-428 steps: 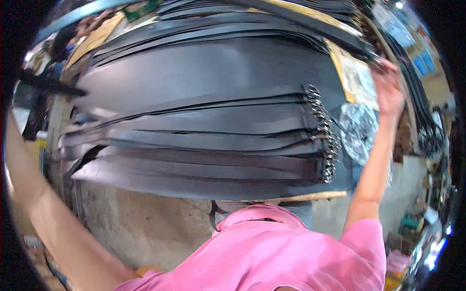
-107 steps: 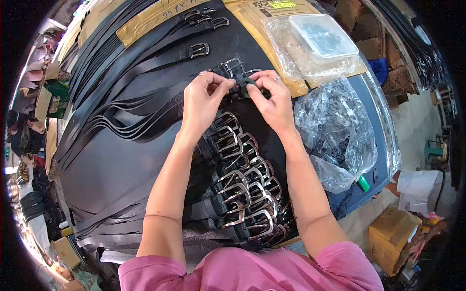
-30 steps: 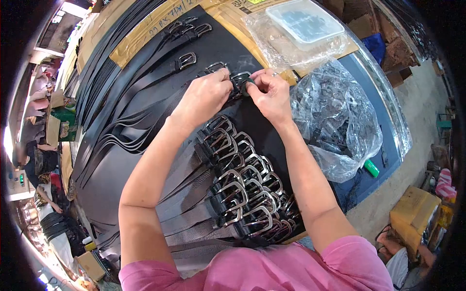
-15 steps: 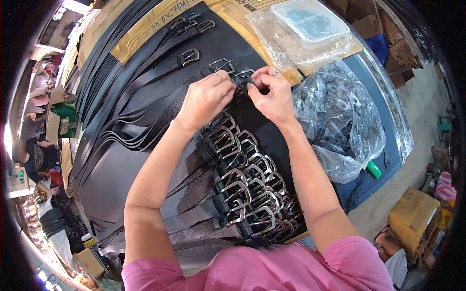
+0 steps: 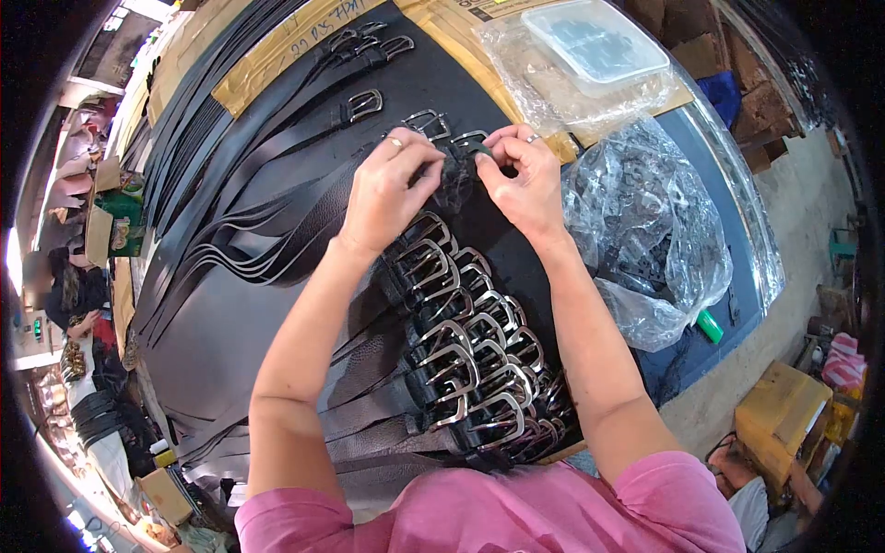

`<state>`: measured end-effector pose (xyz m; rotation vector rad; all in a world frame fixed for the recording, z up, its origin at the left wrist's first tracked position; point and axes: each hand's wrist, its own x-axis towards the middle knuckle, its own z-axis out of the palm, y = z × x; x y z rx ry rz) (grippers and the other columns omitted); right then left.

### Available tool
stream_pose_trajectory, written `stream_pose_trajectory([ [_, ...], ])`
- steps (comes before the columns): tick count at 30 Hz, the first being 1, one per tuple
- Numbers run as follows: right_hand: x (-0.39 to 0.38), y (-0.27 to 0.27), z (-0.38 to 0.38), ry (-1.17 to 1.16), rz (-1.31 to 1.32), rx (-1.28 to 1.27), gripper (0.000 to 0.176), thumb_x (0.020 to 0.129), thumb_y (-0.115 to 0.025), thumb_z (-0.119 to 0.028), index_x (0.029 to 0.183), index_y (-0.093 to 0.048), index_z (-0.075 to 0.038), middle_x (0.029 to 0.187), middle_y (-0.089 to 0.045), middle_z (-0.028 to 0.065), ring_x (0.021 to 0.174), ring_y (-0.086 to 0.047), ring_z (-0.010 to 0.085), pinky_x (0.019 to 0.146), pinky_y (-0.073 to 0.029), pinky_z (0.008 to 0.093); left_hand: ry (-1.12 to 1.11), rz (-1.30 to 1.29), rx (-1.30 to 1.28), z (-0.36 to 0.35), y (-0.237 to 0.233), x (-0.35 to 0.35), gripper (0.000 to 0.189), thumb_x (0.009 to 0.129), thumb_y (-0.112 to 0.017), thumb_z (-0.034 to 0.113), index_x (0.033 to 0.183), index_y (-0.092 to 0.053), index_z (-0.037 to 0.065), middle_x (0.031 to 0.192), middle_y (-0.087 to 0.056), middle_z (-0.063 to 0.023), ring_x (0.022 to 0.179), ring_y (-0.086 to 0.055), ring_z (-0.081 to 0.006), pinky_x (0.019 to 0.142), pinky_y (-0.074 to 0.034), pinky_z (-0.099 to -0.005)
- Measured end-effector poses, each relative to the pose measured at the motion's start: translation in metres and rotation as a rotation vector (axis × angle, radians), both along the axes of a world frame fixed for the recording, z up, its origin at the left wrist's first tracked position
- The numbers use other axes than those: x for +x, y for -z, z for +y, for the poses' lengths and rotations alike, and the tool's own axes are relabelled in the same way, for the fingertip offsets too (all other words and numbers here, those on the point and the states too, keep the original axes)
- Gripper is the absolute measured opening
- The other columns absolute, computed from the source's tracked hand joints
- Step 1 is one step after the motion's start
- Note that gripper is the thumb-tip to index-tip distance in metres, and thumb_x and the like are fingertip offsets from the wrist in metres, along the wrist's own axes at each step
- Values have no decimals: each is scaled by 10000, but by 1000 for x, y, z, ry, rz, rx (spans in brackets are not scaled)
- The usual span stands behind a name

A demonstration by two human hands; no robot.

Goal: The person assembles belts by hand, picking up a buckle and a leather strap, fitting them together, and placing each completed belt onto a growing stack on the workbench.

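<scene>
My left hand [image 5: 392,189] and my right hand [image 5: 521,180] meet over a black leather belt end [image 5: 456,175] with a silver buckle [image 5: 468,140], and both pinch it between the fingertips. The belt lies on a table covered with black belts [image 5: 249,230]. Below my hands a row of several buckled belts [image 5: 470,350] is stacked in an overlapping line running toward my body. A few more single buckled belts [image 5: 364,103] lie farther away at the top.
A clear plastic bag of small dark parts [image 5: 645,230] lies right of my right hand. A lidded plastic box [image 5: 595,46] in a bag sits on brown cardboard [image 5: 277,55]. A green marker [image 5: 708,326] lies near the table edge. Cardboard boxes [image 5: 784,405] stand on the floor.
My hands have stayed at the same belt end; the fingers have shifted slightly and the leather end now bunches up between them. The view has moved a little.
</scene>
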<state>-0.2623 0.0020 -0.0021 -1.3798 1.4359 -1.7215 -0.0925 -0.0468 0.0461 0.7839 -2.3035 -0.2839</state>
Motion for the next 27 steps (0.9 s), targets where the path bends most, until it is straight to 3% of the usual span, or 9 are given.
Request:
stream_pose_trajectory([
  [4,7,-12,-3,50,6,-139,106,734,-671,18,696,-578,50,828,-603,117,629,-604,167,565,-483,256,-227,250,173,11,6,1,94,777,-665,-4,863,-627,-11,847,-616,-115,766,-608,-234,709,-496,-300],
  [7,17,-6,-5,-6,-73,-127,103,759,-674,7,732,-583,45,831,-606,113,626,-599,162,573,-485,262,-263,292,213,15,14,2,73,825,-655,25,886,-632,-9,870,-636,-89,768,-599,-171,697,-480,-276],
  [10,23,-10,-2,-29,10,-85,123,794,-677,14,754,-565,44,874,-604,88,660,-568,79,621,-466,212,-295,304,229,19,14,2,79,847,-641,38,908,-624,-9,882,-643,-81,750,-586,-149,679,-468,-263],
  [12,26,-7,-3,-16,58,-89,131,786,-680,0,738,-566,44,861,-606,99,627,-566,100,600,-460,229,-347,317,298,22,10,2,79,852,-635,42,908,-616,-10,872,-641,-85,742,-584,-153,669,-463,-263],
  [15,27,-7,-3,10,140,-94,145,773,-689,-14,718,-566,40,852,-604,107,624,-569,121,594,-456,244,-346,291,146,21,15,1,84,820,-641,24,868,-581,-9,813,-595,-128,734,-590,-264,667,-465,-347],
  [20,26,-3,-4,29,226,-140,153,754,-700,-22,703,-567,35,847,-602,107,633,-569,140,602,-458,254,-331,302,139,22,13,2,84,828,-637,35,858,-575,-14,804,-588,-136,729,-588,-274,662,-461,-357],
  [23,28,-5,-3,5,170,-105,174,738,-691,-60,681,-551,26,825,-570,160,764,-591,292,647,-473,348,-325,317,161,22,13,2,85,827,-637,32,856,-574,-16,800,-587,-135,730,-592,-270,662,-462,-354],
  [27,27,-4,-4,-1,179,-109,172,737,-690,-58,681,-550,25,836,-568,161,764,-588,299,656,-473,351,-315,317,157,22,13,1,82,829,-636,28,854,-573,-19,792,-587,-133,724,-596,-263,662,-464,-351],
])
